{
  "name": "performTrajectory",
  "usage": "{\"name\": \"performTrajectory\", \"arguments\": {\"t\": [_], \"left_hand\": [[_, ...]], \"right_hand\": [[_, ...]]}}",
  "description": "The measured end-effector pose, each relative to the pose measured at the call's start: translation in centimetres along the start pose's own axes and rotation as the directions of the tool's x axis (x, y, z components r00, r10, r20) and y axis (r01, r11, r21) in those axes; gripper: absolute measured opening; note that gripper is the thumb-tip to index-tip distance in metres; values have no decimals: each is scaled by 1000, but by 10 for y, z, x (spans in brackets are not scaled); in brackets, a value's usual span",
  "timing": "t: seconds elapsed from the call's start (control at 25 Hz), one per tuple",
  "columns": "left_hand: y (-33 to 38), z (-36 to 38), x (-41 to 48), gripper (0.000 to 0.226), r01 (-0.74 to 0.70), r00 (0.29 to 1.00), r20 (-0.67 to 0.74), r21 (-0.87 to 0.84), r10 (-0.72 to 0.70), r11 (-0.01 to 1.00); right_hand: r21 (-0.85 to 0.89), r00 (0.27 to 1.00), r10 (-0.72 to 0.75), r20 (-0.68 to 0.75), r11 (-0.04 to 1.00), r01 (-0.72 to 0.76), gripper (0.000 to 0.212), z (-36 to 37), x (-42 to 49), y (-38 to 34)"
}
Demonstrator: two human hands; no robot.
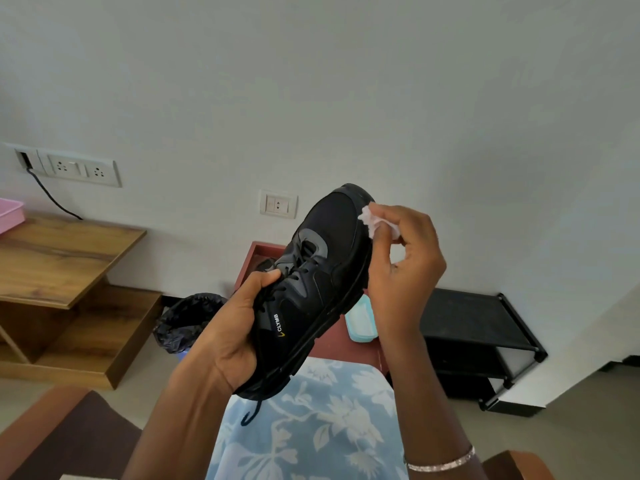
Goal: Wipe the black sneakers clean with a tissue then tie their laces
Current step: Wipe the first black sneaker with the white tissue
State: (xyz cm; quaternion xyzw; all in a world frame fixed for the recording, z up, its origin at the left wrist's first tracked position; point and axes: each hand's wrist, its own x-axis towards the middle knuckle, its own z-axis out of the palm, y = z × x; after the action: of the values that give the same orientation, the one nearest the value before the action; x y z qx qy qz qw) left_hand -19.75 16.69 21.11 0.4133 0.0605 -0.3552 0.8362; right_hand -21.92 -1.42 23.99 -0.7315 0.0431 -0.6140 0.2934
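We were on the wiping step: our left hand (239,327) gripped the black sneaker (318,271) by its heel above the red stool (329,346), while our right hand (401,258) pinched the tissue (372,220) against the toe. Next, we judged, it needed turning to wipe the remaining sides

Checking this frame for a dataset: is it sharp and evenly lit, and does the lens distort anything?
Head view: soft, even light, no glare; the black sneaker is sharp enough that its side lettering reads, though its toe loses detail; the tissue in the right hand looks slightly soft; wide-angle distortion tilts the socket panel at the left edge.
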Motion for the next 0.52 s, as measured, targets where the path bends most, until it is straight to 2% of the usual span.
{"name": "performTrajectory", "arguments": {"t": [0.24,0.32,0.52], "left_hand": [[3,0,3,28,-38,997,-62,17,39,999],[3,-1,3,32,-36,995,-89,67,42,997],[-2,0,-1,43,-13,993,-112,118,26,993]], "right_hand": [[-32,998,18,61,999,-16,16,-8,-83,1],[-28,997,32,70,999,-30,13,-8,-74,4],[29,996,90,-16,996,-90,15,-4,-3,2]]}}
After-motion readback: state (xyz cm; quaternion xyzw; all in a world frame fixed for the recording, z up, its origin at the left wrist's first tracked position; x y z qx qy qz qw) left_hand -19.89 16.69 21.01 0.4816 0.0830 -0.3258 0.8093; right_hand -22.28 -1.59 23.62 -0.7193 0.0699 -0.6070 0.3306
